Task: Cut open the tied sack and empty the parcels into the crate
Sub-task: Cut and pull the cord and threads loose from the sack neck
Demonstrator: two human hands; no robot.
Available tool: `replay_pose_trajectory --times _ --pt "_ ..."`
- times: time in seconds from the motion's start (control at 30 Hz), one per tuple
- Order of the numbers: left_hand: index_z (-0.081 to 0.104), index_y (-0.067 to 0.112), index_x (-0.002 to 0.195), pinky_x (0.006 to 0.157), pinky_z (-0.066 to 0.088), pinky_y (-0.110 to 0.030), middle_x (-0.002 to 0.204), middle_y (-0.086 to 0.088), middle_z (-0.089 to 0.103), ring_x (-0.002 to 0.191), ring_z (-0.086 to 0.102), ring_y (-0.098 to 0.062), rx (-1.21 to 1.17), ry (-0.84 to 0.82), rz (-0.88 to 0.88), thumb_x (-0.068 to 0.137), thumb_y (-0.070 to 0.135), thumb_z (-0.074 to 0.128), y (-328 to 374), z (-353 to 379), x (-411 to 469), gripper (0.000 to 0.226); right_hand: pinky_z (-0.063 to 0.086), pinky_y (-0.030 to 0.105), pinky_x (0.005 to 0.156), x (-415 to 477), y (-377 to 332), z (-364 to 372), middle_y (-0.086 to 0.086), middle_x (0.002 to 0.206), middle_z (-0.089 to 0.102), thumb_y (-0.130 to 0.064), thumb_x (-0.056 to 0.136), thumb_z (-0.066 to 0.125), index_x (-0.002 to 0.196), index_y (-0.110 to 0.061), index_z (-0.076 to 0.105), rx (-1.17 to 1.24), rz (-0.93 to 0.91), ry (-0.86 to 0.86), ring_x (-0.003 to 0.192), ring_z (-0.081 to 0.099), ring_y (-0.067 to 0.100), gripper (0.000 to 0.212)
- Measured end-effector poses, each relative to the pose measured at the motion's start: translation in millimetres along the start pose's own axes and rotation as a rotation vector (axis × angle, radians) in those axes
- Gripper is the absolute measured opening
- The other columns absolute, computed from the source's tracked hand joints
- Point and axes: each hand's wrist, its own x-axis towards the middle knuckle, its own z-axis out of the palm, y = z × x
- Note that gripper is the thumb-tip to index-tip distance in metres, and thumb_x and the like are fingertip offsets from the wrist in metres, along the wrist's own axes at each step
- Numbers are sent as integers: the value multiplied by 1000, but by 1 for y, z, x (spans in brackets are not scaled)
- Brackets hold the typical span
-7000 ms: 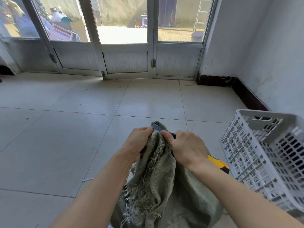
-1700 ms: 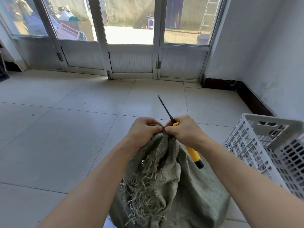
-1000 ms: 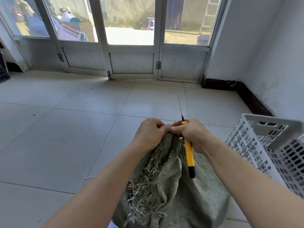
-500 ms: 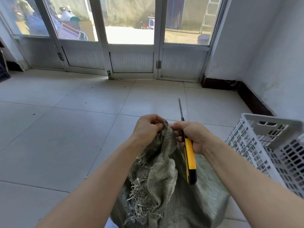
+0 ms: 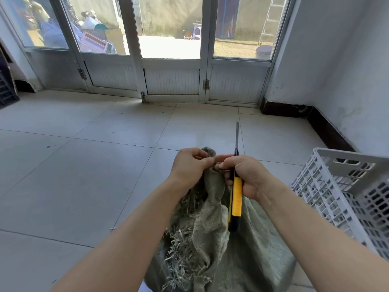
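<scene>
A grey-green woven sack (image 5: 212,232) with a frayed edge stands on the tiled floor in front of me. My left hand (image 5: 189,167) pinches the bunched neck of the sack at its top. My right hand (image 5: 244,175) grips a yellow and black utility knife (image 5: 235,199), blade out and pointing away from me, while its thumb and forefinger touch the neck beside my left fingers. A white slotted plastic crate (image 5: 345,190) stands to the right of the sack. No parcels are visible; the sack hides its contents.
Glass doors with white lower panels (image 5: 172,81) close off the far side of the room. A white wall with a dark skirting board (image 5: 328,131) runs behind the crate. A dark crate edge (image 5: 6,91) shows at the far left. Tiled floor (image 5: 73,175) spreads left.
The knife swung from slanting left to pointing straight ahead, its handle now hanging down over the sack. Both hands stayed at the neck, and the fabric fold under them loosened a little.
</scene>
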Motion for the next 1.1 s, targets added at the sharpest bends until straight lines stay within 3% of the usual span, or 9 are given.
replay_pose_trajectory --times 0.1,0.2,0.27,0.37,0.53,0.7,0.8,0.93,1.1 --pt "63 9 81 78 56 -46 81 -9 62 77 61 -24 -178 -55 -112 86 -3 60 0 -2 -2 13 34 20 38 1 0 0 6 69 56 3 85 57 92 -7 66 7 -69 33 46 39 11 15" --pt "63 7 78 58 54 -29 73 -10 63 61 61 -17 -241 -159 -94 87 -10 52 7 -3 -5 23 36 20 40 2 -5 -1 2 67 58 -10 86 67 101 -13 66 -30 -158 45 46 41 11 16" --pt "66 6 76 51 52 -23 66 -9 64 52 62 -13 -285 -175 -111 86 -12 49 10 -4 -4 27 37 20 38 -1 -11 1 4 64 55 -10 85 68 91 -8 66 -77 -169 37 43 43 11 6" --pt "68 2 78 54 54 -24 67 -11 66 56 64 -15 -356 -214 -169 86 -6 55 11 -7 -2 18 40 16 37 -2 -17 0 6 61 56 -3 85 67 77 -6 60 -124 -189 98 36 52 5 11" --pt "67 3 79 63 54 -27 70 -10 65 62 63 -17 -162 -217 -168 85 4 65 23 -16 8 7 43 21 46 1 -24 0 7 67 60 -6 84 69 74 -8 62 -144 -207 201 53 56 12 12" --pt "67 -1 85 72 57 -35 74 -15 65 66 63 -24 -151 -249 -166 86 5 63 55 -18 14 8 37 15 35 -7 -50 1 5 59 53 -4 85 67 71 -7 59 -45 -211 226 32 47 3 16" --pt "68 -4 89 73 58 -38 76 -18 68 68 65 -28 -161 -268 -196 83 11 68 65 -20 14 16 38 13 35 -14 -61 -3 7 61 54 -1 86 65 74 -5 58 -19 -221 194 31 49 0 14" --pt "67 -4 90 73 57 -39 76 -17 67 67 64 -27 -229 -315 -223 87 12 64 70 -18 12 16 40 22 47 -15 -65 -12 5 63 54 -10 86 68 76 -7 61 -207 -286 190 49 49 11 12" --pt "65 -6 93 64 58 -31 78 -17 68 65 65 -24 -363 -365 -233 89 12 62 65 -11 9 19 37 25 47 -19 -64 -29 9 74 60 -19 85 70 83 -10 62 -379 -313 130 48 45 12 12"
